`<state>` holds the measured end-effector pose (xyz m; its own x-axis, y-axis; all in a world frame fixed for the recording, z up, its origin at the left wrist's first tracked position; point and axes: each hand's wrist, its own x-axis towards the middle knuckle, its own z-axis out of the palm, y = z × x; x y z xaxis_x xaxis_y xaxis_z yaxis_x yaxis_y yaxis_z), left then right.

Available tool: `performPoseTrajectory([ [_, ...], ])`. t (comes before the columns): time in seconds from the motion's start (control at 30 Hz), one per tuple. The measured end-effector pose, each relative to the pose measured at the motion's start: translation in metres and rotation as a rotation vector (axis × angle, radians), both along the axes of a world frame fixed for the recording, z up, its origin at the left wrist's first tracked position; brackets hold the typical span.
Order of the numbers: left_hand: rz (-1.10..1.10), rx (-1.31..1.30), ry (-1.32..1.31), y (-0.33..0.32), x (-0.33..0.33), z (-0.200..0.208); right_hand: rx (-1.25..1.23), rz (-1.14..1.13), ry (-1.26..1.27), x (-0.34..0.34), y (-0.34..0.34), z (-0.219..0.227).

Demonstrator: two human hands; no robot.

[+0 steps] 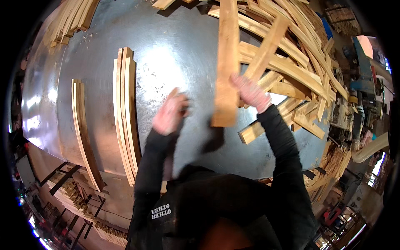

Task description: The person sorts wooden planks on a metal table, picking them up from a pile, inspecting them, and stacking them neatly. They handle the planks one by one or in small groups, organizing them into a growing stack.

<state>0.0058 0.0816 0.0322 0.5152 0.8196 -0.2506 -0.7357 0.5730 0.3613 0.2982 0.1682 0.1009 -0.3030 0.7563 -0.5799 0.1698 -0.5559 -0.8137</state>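
A long, flat wooden board (227,71) stretches away from me over the metal table, its near end raised above a dark shadow. My right hand (252,93), in a whitish-pink glove, grips the board's right edge, thumb side on top. To the left of the board my left hand (170,112), gloved alike, hovers over the table with loosely curled fingers and nothing visible in them. Beyond my right hand lies a jumbled pile of wooden boards (291,62), criss-crossed at many angles.
On the metal table (187,141), a bundle of narrow boards (125,112) lies left of my left hand. Further left is a thinner bundle (83,129), overhanging the near edge. More strips (75,18) lie at the far left. Stacked wood (68,189) sits below the table's left side.
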Motion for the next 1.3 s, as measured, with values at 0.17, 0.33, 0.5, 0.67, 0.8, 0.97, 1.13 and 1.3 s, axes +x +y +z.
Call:
performPoseTrajectory([
  [0.17,-0.052,-0.104,0.478,0.005,0.093,-0.044,0.786,-0.516,-1.271,0.043,0.01,-0.058],
  [0.33,-0.162,0.067,1.117,-0.027,0.084,-0.034,0.387,-0.309,-0.835,0.035,0.019,-0.084],
  [0.5,0.085,0.152,1.581,-0.08,0.047,-0.115,0.25,0.034,-0.866,-0.027,-0.03,-0.046],
  [0.67,0.0,0.006,1.126,-0.053,0.07,-0.031,0.784,0.487,-0.708,-0.047,-0.086,-0.008],
  [0.8,0.068,-0.125,0.867,-0.055,0.059,-0.042,1.495,0.309,-1.266,0.089,0.026,-0.052],
  [0.97,0.156,-0.183,0.737,-0.066,0.043,-0.03,0.387,0.605,-1.583,0.172,0.114,-0.031],
  [1.13,0.213,-0.072,0.977,-0.091,0.035,-0.031,0.347,0.742,-1.321,0.128,0.115,-0.016],
  [1.3,-0.058,0.054,1.769,-0.112,0.046,-0.006,-0.022,0.613,-0.309,0.082,0.083,-0.032],
])
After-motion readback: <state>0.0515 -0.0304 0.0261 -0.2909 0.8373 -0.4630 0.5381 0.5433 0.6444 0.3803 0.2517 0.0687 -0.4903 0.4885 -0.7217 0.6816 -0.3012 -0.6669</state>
